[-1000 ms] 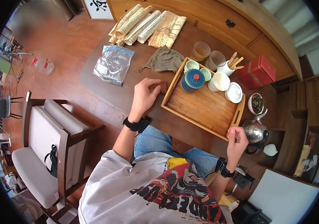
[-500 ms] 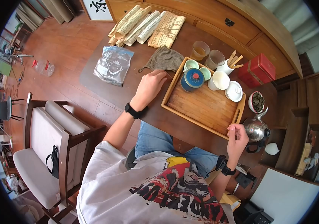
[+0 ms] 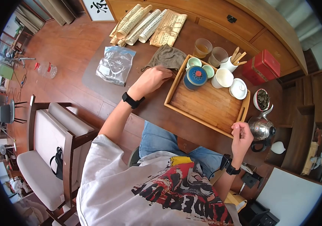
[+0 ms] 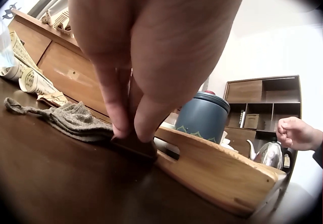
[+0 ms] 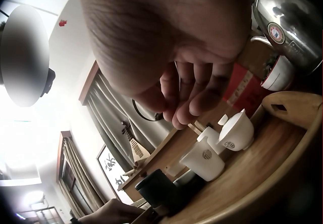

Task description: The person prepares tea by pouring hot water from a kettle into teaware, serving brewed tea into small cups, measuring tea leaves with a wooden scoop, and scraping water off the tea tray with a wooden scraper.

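Note:
My left hand (image 3: 151,81) is at the left end of the wooden tray (image 3: 202,126), beside the grey-brown cloth (image 3: 166,56). In the left wrist view its thumb and fingers pinch a small dark brown piece (image 4: 133,148), low against the tabletop by the tray's handle end; the fingers hide part of it. My right hand (image 3: 242,137) hangs loosely curled and empty over the tray's near right corner. On the tray stand a blue canister (image 3: 195,78), two pale green cups, a white cup (image 3: 222,78) and a white lidded bowl (image 3: 238,89).
Behind the tray are two glasses (image 3: 218,57), a holder with wooden tools and a red tin (image 3: 261,67). Tea leaves in a bowl (image 3: 261,100) and a metal kettle (image 3: 259,128) stand right. A plastic bag (image 3: 115,66) and paper rolls (image 3: 134,24) lie left.
My left hand has moved up and right, closer to the cloth, and now covers the brown piece that showed beside the tray. My right hand has barely moved. The head view has shifted slightly.

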### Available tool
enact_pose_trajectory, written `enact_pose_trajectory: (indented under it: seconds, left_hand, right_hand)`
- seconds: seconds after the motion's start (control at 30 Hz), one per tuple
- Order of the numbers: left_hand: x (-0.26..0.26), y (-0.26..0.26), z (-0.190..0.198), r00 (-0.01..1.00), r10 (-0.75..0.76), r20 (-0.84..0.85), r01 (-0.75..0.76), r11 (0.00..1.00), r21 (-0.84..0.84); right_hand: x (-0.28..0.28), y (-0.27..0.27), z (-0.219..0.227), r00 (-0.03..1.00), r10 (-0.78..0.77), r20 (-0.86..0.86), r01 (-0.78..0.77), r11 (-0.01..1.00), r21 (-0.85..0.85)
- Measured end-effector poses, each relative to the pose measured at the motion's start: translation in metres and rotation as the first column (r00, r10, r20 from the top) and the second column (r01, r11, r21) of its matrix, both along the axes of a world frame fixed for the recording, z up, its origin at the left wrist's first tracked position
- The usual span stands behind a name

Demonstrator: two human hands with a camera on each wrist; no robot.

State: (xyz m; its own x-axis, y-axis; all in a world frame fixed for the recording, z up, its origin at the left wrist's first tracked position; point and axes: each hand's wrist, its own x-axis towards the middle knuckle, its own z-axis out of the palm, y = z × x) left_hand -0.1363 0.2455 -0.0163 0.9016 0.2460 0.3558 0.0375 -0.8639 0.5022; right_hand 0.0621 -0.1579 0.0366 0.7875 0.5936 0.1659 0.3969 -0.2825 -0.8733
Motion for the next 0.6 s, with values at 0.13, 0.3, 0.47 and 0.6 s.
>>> enact_pose_trajectory:
  seconds: [0.13,0.3,0.47,0.6]
  left_hand:
    - [-0.007,-0.007,0.0,0.999,-0.021,0.038,0.015,0.988,0.154]
    - [-0.055,-0.051,0.017,0.997,0.036,-0.07,-0.034,0.999,0.032]
    - [-0.116,-0.101,0.012,0.987,0.094,-0.132,-0.081,0.992,0.101]
    - [-0.129,-0.122,0.022,0.979,0.086,-0.184,-0.069,0.993,0.098]
  right_hand:
    - [-0.002,0.009,0.001,1.0,0.018,-0.007,-0.018,1.0,-0.001]
    - [0.001,0.002,-0.003,1.0,0.006,-0.018,-0.006,1.0,-0.002]
    - [0.004,-0.002,-0.013,0.998,0.014,-0.058,-0.014,1.0,0.001]
    - [-0.001,0.007,-0.011,0.997,0.029,-0.076,-0.028,1.0,0.012]
